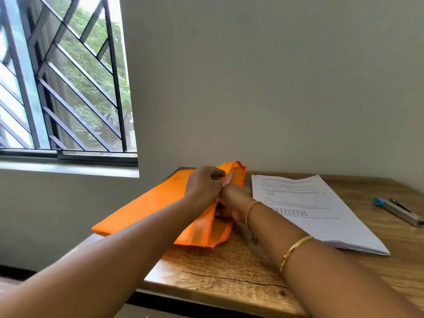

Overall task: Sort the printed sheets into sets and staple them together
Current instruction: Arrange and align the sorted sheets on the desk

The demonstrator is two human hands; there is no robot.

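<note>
Extraction from the flat orange fabric bag (146,203) as the likely step in hand. Grip so far: left hand (203,185) clamped on the upper lip of the bag's mouth, fingers curled over the cloth; right hand (234,201) pushed into the opening just beside, fingers hidden by fabric, hold there impossible to tell. For a clean job: keep that lip lifted and taut, slide a flat palm under any contents, draw straight out toward the right without bending corners, and pin the bag down against sliding off the left side of the worn wooden table (229,267). Inside the bag: only a pale sliver showing at the far end of the mouth, probably paper, amount unknown. Right of the bag, thick white stack of printed sheets (321,216) lying loose on the table, near but apart, seemingly not yet sorted. Farther right, blue-tipped metal stapler (399,211), untouched
</note>
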